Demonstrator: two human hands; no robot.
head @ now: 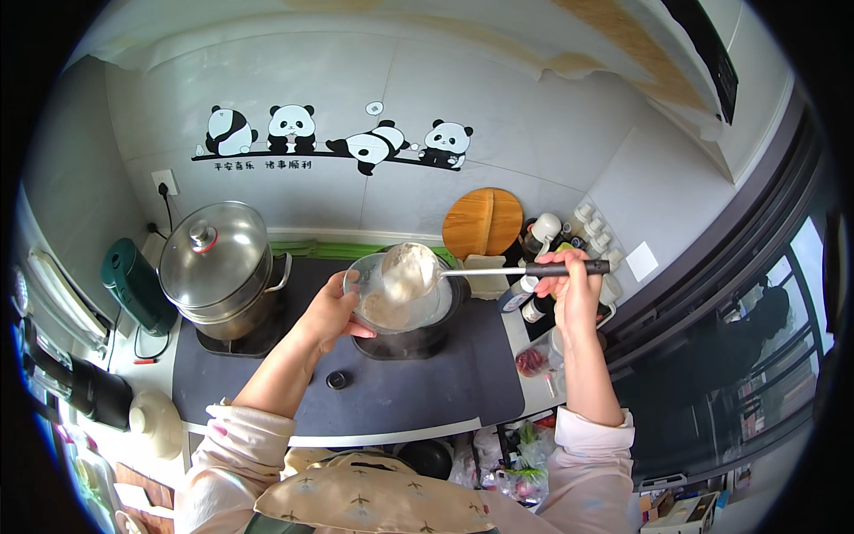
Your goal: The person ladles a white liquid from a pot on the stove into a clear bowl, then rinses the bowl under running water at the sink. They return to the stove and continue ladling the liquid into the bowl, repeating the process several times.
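Observation:
My left hand (335, 308) grips the left rim of a clear bowl (419, 325), thumb towards its inside, and holds it tilted over a dark pot (459, 294) on the right burner. Some pale, cloudy food lies in the bowl. Gripped by its black handle in my right hand (571, 288), a metal ladle (490, 272) reaches left across the bowl. Its cup carries whitish, lumpy food (408, 277) directly above the bowl. Most of the pot and its contents are hidden below the bowl.
A lidded steel steamer pot (217, 260) stands on the left burner. Beside it is a dark green appliance (137, 287). A round wooden lid (483, 223) leans at the back wall. Bottles (517, 297) crowd the right side. A black knob (337, 380) sits on the stovetop.

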